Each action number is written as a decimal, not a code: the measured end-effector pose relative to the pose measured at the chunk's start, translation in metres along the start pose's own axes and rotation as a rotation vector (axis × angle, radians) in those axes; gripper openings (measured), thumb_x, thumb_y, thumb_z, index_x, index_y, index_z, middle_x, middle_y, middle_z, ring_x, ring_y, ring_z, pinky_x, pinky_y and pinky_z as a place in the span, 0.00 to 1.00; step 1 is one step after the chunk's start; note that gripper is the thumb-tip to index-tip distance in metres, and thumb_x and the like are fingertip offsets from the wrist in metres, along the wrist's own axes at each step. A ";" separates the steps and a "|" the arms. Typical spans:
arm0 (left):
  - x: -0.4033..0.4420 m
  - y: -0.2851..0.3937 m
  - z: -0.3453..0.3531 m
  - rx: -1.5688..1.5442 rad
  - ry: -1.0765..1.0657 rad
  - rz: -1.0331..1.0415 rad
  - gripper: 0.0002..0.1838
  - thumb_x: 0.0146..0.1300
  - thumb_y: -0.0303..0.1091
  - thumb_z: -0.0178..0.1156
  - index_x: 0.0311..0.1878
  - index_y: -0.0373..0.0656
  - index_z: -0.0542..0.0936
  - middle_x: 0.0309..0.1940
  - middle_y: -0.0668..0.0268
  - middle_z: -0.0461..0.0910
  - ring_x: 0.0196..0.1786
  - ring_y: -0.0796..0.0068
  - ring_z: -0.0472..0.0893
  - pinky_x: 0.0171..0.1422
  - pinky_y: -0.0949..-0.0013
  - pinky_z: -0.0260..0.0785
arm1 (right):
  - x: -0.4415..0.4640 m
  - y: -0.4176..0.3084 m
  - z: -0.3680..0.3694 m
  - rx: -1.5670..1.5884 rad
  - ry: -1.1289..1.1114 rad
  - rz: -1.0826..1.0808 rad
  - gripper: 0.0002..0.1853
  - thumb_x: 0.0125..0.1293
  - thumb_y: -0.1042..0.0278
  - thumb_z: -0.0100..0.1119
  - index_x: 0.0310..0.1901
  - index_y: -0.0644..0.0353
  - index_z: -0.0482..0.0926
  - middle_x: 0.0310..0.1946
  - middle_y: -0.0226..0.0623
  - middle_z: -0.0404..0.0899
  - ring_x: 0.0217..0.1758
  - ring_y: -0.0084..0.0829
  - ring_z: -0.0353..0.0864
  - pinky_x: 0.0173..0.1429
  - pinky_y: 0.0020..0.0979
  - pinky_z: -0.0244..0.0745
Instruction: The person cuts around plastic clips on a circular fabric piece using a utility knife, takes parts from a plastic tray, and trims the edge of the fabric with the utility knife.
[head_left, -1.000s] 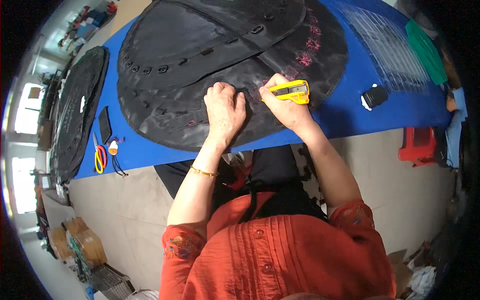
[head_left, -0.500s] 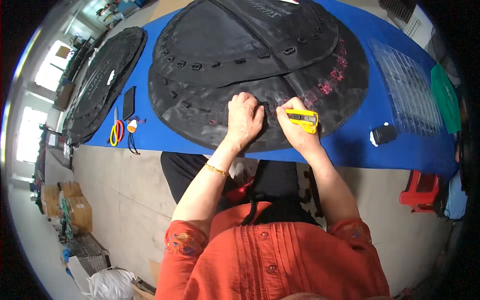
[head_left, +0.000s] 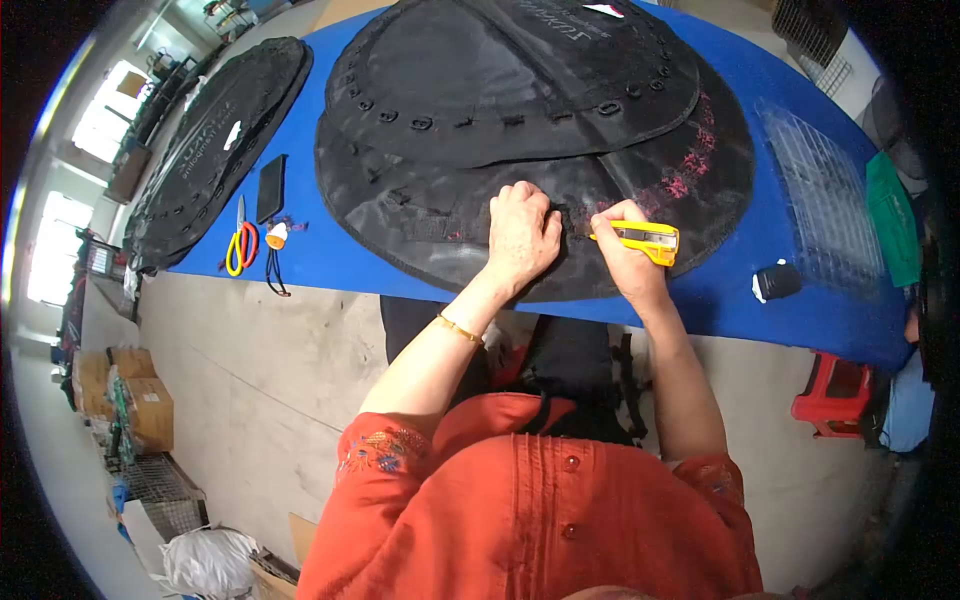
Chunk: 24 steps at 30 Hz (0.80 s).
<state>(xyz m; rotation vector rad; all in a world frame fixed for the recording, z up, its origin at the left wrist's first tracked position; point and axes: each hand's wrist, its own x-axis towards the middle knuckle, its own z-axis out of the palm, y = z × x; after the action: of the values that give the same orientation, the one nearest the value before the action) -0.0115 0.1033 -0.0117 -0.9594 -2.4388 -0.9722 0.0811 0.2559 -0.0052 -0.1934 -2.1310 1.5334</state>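
Note:
A large round black mesh piece (head_left: 705, 225) lies flat on the blue-covered table (head_left: 720, 310). My left hand (head_left: 522, 235) presses down near its front edge, the curled fingers gripping the fabric by a stitched strap strip. Just to the right, my right hand (head_left: 632, 268) holds a yellow utility knife (head_left: 650, 240) like a pen, its tip close to the fabric. The exact contact of the blade is too small to make out. Loose pink thread bits (head_left: 685, 178) are scattered along the stitch band on the right. A second round black piece (head_left: 430, 75) with loops overlaps the first at the back.
To the left are scissors (head_left: 237, 245), a black phone (head_left: 271, 188), a small orange-and-white item (head_left: 276, 236) with a cord, and stacked black pieces (head_left: 215, 150). On the right lie a small black object (head_left: 780, 281) and a clear ribbed sheet (head_left: 825, 195). A red stool (head_left: 832, 395) stands below.
The camera view has shifted, so the table and both hands appear farther right. My left hand still presses the fabric and my right hand keeps its hold on the knife, slightly farther from the left.

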 end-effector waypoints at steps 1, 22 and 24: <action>0.000 0.000 0.000 -0.004 0.001 -0.003 0.08 0.57 0.32 0.65 0.34 0.37 0.82 0.44 0.56 0.79 0.50 0.53 0.75 0.56 0.54 0.65 | 0.000 -0.001 0.000 -0.005 -0.006 -0.009 0.07 0.73 0.70 0.62 0.37 0.57 0.74 0.27 0.24 0.76 0.32 0.16 0.75 0.37 0.25 0.71; 0.011 -0.021 -0.060 0.090 -0.323 0.067 0.11 0.60 0.36 0.67 0.34 0.35 0.82 0.45 0.51 0.80 0.50 0.47 0.78 0.57 0.50 0.71 | 0.004 0.011 -0.004 0.038 -0.010 0.186 0.05 0.71 0.72 0.63 0.37 0.58 0.76 0.32 0.27 0.77 0.37 0.20 0.77 0.45 0.25 0.72; 0.018 -0.025 -0.071 0.057 -0.437 0.070 0.10 0.61 0.33 0.66 0.35 0.34 0.81 0.44 0.50 0.79 0.52 0.47 0.78 0.58 0.51 0.71 | 0.003 0.001 -0.004 0.020 -0.009 0.209 0.05 0.70 0.72 0.63 0.37 0.58 0.76 0.32 0.28 0.76 0.38 0.21 0.77 0.45 0.26 0.73</action>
<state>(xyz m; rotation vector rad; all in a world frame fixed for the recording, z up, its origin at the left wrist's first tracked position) -0.0371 0.0481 0.0363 -1.3447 -2.7382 -0.7229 0.0808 0.2609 -0.0039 -0.4136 -2.1575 1.6738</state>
